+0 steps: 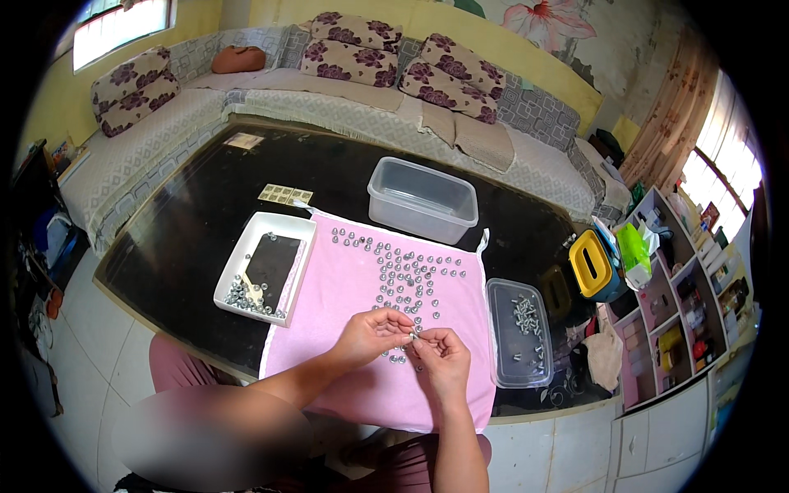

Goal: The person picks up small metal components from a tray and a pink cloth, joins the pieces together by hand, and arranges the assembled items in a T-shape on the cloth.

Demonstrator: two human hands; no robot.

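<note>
My left hand [374, 335] and my right hand [444, 361] meet above the pink cloth [345, 403]. Both are closed, thumbs and fingertips pinching a small shiny metal part [413, 335] between them; its exact kind is too small to tell. Beyond my hands, many small metal fasteners [407, 267] stand in loose rows on the cloth. Some lie close around and under my fingers. To the left, a white box [222, 283] holds loose nut-like metal pieces [242, 294] heaped in its near end. On the right, a shallow clear tray [509, 375] contains small bolts [528, 316].
An open clear plastic bin [423, 209] stands behind the cloth on the black table [173, 238]. A pale card with squares [285, 194] lies near the white box. A yellow and blue container [590, 263] and a cluttered shelf [657, 329] are at right; a sofa [345, 107] runs behind.
</note>
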